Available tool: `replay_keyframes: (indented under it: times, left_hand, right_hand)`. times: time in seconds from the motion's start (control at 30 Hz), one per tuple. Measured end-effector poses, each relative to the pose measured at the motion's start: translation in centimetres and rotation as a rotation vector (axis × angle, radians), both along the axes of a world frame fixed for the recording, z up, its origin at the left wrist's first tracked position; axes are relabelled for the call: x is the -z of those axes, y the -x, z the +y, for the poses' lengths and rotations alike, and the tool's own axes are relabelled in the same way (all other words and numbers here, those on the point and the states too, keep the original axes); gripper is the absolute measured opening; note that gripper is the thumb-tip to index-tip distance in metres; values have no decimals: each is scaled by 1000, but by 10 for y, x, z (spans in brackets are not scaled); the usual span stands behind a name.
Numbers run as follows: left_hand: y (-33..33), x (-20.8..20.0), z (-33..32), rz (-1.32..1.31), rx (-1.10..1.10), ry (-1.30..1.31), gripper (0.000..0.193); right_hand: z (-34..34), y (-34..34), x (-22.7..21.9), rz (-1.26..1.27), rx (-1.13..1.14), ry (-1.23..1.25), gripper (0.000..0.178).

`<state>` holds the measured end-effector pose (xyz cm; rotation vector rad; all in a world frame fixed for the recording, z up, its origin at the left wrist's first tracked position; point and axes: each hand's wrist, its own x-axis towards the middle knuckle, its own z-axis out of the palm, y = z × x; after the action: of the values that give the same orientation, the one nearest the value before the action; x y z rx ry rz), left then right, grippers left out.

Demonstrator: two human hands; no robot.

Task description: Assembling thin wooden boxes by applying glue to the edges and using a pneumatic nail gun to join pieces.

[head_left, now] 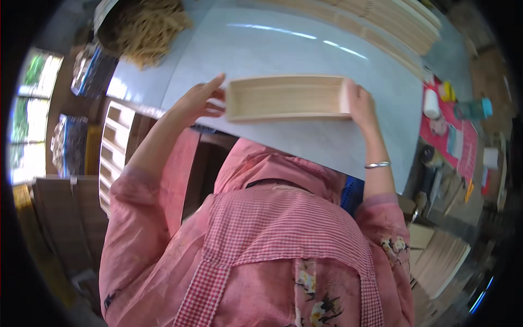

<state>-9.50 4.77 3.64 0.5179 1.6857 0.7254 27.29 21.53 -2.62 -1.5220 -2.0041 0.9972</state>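
A long, shallow box of pale wood (289,99) is in front of me over the light grey tabletop (261,49), its hollow side facing me. My right hand (362,103) is closed round its right end, fingers slightly blurred; a metal bangle circles that wrist. At the other end, my left hand (207,100) has its fingers apart, with the fingertips close to the box's left end. I cannot tell whether they touch it.
Tan curled strips (155,30) spill from a container at the far left. Long wooden slats (381,24) lie at the far right. Bottles, including a teal-capped one (479,109), stand on the right by a pink cloth (466,150). Pale wooden boxes (115,147) are stacked left of my left arm.
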Motion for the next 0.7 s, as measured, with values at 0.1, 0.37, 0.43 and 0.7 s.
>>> replay_keyframes:
  times: [0.1,0.37,0.43,0.7]
  left_hand:
    - [-14,4,-16,-195,-167,-161,43]
    - [-26,22,-45,-336,-287,-112,30]
    - [-25,24,-46,-330,-286,-117,28]
    - [-31,41,-50,-386,-329,-210,28]
  right_hand:
    - [-5,4,-5,28,225,64,64]
    - [-21,14,-16,140,231,119,61]
    - [-21,14,-14,150,234,118,61]
    - [-20,15,-14,157,245,93,60]
